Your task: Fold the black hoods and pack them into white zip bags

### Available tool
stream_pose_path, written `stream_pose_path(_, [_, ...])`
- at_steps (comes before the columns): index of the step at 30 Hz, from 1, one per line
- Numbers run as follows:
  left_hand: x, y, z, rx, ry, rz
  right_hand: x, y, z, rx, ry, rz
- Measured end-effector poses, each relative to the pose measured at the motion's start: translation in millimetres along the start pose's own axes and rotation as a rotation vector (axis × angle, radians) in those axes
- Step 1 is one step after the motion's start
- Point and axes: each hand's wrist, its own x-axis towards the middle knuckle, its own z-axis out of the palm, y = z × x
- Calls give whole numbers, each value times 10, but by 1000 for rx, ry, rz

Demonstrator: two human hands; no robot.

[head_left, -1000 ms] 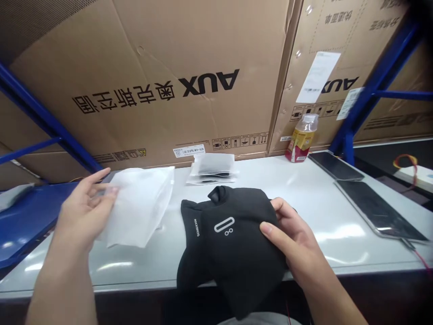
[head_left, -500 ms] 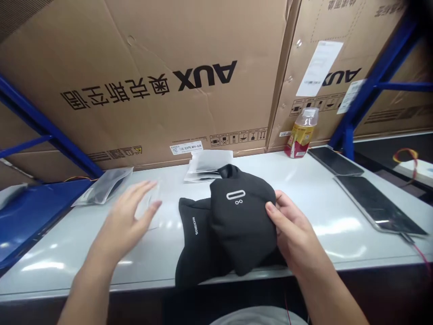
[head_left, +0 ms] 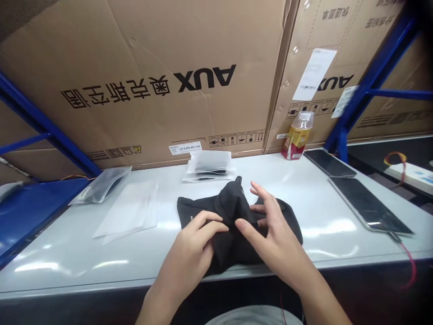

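Left hand (head_left: 189, 253) curled over the black cloth (head_left: 230, 246), though I can't tell if it's pinching; right hand (head_left: 275, 239) open, fingers spread, thumb against the fabric! The cloth's bunched mid-way along the near edge of the surface (head_left: 145, 262); pale pouches (head_left: 130, 210) leftward, packet stack (head_left: 209, 163) by the far edge, bottle (head_left: 297, 137) toward the far-right corner.

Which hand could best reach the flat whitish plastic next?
Probably the left hand: the flat whitish plastic lies out to the left, nearer it. The right hand is farther away, over the black cloth.
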Motion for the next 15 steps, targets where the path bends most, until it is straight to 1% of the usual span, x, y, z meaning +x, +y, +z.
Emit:
stream_pose_path(2, [-85,-18,-68,12,26,38,-8,35,-47,-105,29,-13])
stream_pose_path(3, [-136,-44,-136,31,69,49,-13,64,-102,-114,44,-7])
stream_pose_path(6, [-302,-183,-433,110,211,53,-45,213,-395,-102,18,64])
stream_pose_path(7, [-357,-234,-537,134,221,49,-59,271,-513,-113,-41,93])
stream_pose_path(8, [-411,-279,-629,149,198,37,-73,320,-623,-148,-50,117])
stream_pose_path(9, [-460,-314,-704,151,142,13,-84,356,-715,-208,-33,134])
stream_pose_path(11, [-538,-351,-793,116,-34,-58,-89,368,-821,-305,76,137])
stream_pose_path(12, [-559,-355,-812,78,-127,-94,-81,345,-831,-336,143,119])
stream_pose_path(13, [-562,-352,-818,34,-194,-123,-68,311,-816,-355,195,85])
stream_pose_path(14, [-545,-345,-818,-8,-226,-143,-50,270,-785,-373,216,38])
stream_pose_path(15, [-504,-333,-817,-40,-229,-155,-31,230,-745,-397,205,-14])
